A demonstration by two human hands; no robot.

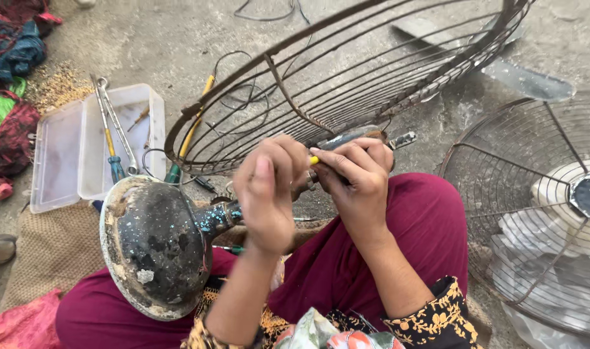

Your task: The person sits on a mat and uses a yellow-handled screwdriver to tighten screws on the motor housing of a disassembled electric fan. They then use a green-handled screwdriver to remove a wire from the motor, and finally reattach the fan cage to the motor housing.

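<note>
Left hand (267, 194): fingers curled shut around the neck of a worn fan stand, just above its round, paint-flecked base (154, 245), which rests tilted on the person's lap. Right hand (354, 176): closed on a yellow-tipped screwdriver (315, 159), its working end hidden between the two hands, which are touching. Rusty wire fan guard (346, 71): held up tilted just beyond the hands, its rim meeting the grey fitting (359, 137) at the fingertips. Risk, as a judgement: the driver tip could slip off the corroded fastener and jab the left fingers, since they sit close to the point; the guard, poorly supported, could swing down. Clear plastic box (88, 145), lid open flat, left on the concrete floor (178, 39): holds a small screw-like piece; two spanners and a blue-handled screwdriver lie across its edge. Second fan guard (534, 213), right: holds a pale motor hub over crumpled plastic sheeting.
</note>
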